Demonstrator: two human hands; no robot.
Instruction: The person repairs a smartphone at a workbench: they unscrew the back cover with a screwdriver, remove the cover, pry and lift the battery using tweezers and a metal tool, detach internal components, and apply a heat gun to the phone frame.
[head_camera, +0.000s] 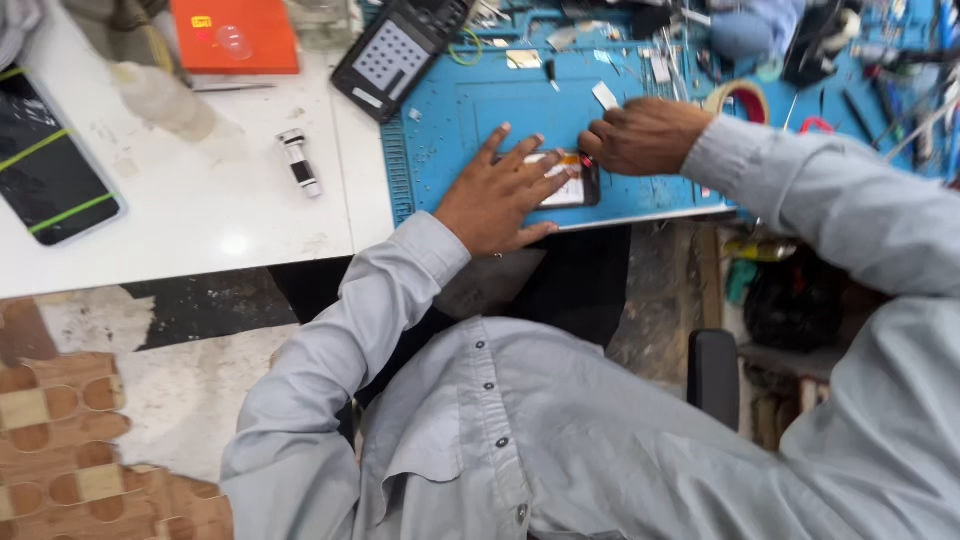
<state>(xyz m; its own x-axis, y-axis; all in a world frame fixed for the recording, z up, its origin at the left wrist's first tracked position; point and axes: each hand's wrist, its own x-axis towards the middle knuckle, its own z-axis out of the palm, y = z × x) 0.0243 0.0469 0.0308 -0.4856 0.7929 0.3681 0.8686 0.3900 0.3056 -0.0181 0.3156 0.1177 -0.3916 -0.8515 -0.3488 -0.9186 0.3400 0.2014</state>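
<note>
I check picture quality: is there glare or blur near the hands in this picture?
Head view: the left hand and right hand on the opened phone look fairly sharp; glare spot on the white table; frame edges bend, wide-lens distortion.

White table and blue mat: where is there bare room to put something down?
The white table has a bare patch between the small black-and-silver tool and the dark phone. The blue mat is bare above the left hand. Its far edge and right side, past the right hand and tape roll, are crowded with tools.
</note>
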